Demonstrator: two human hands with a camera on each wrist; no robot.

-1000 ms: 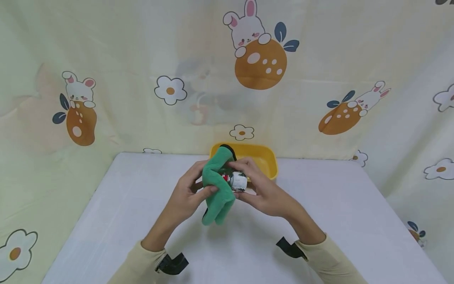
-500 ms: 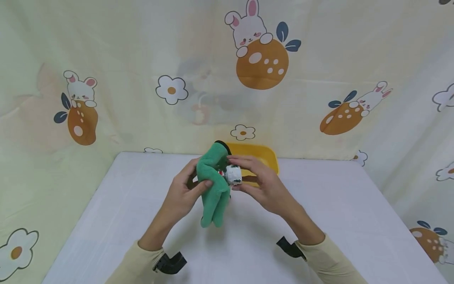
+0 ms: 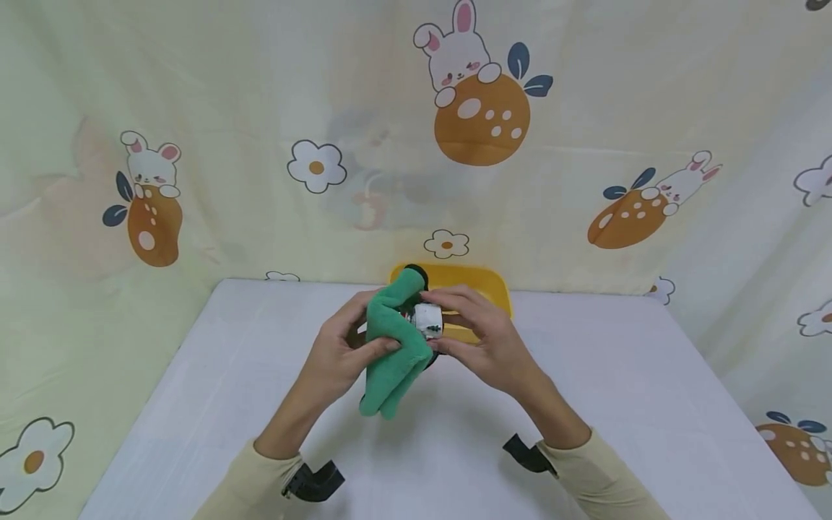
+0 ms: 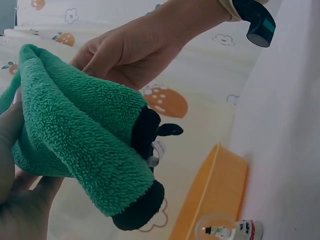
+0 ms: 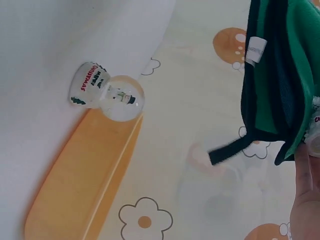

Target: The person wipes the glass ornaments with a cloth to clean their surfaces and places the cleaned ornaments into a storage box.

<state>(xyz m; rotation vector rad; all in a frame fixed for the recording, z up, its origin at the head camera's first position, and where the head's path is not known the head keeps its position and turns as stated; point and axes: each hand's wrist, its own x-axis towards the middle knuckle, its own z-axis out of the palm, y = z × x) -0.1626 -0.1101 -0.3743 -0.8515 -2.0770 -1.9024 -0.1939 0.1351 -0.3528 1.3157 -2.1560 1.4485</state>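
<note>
We have the left hand (image 3: 341,347) pinching a green cloth (image 3: 395,354) with dark edging, thumb on the near face, the cloth folded partly around an object with a white base (image 3: 427,320), and the right hand (image 3: 484,339) pinching that base between thumb and fingers. All held above the white table (image 3: 585,390), in front of the yellow bin (image 3: 497,289); right wrist view gives us a clear-domed snow globe (image 5: 90,85), base marked "Merry Christmas", on the table just beside the bin.
</note>
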